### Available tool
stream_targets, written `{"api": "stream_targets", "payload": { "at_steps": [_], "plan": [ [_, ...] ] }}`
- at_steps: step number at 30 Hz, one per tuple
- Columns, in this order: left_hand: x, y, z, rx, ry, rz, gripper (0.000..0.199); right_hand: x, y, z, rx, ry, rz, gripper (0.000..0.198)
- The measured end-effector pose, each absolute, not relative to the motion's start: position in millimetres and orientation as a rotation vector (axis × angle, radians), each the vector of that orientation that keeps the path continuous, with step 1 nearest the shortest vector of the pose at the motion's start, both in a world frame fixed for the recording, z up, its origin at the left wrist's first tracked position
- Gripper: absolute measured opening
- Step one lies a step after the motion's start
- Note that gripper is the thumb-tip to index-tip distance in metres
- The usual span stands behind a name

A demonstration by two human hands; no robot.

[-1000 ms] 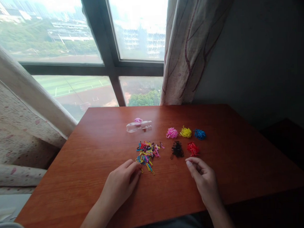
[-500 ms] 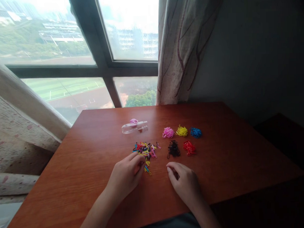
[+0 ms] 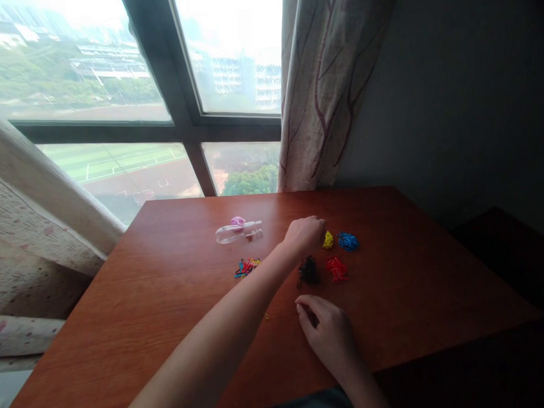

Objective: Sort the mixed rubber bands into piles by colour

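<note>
My left hand [image 3: 305, 234] reaches across to the far piles, closed with its fingers bent down beside the yellow pile of small looped pins [image 3: 328, 240]. The fingertips are hidden behind the hand, so I cannot make out what they hold. It covers the place of the pink pile. My right hand [image 3: 324, 321] rests near the table's front, thumb and fingers curled together, just below the black pile of pins [image 3: 308, 270]. A red pile [image 3: 337, 268] and a blue pile [image 3: 348, 241] lie to the right. The mixed-colour pile [image 3: 247, 267] is partly hidden by my left forearm.
A clear plastic container with a pink part [image 3: 238, 228] lies on the brown wooden table [image 3: 175, 255] at the back left. Behind it is a window [image 3: 187, 132] with curtains [image 3: 326, 95] on both sides. A single yellow pin [image 3: 266, 316] shows beside my left forearm.
My left hand has moved from the mixed pile up and to the right, to the far coloured piles. Its forearm now crosses the mixed pile. My right hand has barely moved.
</note>
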State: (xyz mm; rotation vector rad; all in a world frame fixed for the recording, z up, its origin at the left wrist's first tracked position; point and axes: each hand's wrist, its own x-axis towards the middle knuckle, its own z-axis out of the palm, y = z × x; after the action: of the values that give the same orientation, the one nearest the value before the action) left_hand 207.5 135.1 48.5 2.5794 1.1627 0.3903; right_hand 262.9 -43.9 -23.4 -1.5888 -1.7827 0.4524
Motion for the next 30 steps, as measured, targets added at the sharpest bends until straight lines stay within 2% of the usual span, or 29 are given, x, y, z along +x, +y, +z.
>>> {"api": "stream_targets", "payload": {
  "at_steps": [6,13,21,30],
  "plan": [
    [196.0,125.9,48.3,2.539,1.11,0.469,0.019,262.9,-44.4,-23.4,-1.583,-1.787,0.453,0.021],
    [123.7,77.2,42.4,2.439,1.094,0.634,0.017,263.1,-45.0,-25.0,-1.57,-1.816,0.404,0.021],
    [37.2,14.0,7.4,2.213,1.309,0.845,0.017,260.4,-45.5,-24.1,-1.621,-1.814,0.455,0.017],
    [10.5,1.0,-4.6,2.261,1.445,0.734,0.016,225.5,-45.2,-16.6,-1.525,-1.91,0.562,0.015]
  ]
}}
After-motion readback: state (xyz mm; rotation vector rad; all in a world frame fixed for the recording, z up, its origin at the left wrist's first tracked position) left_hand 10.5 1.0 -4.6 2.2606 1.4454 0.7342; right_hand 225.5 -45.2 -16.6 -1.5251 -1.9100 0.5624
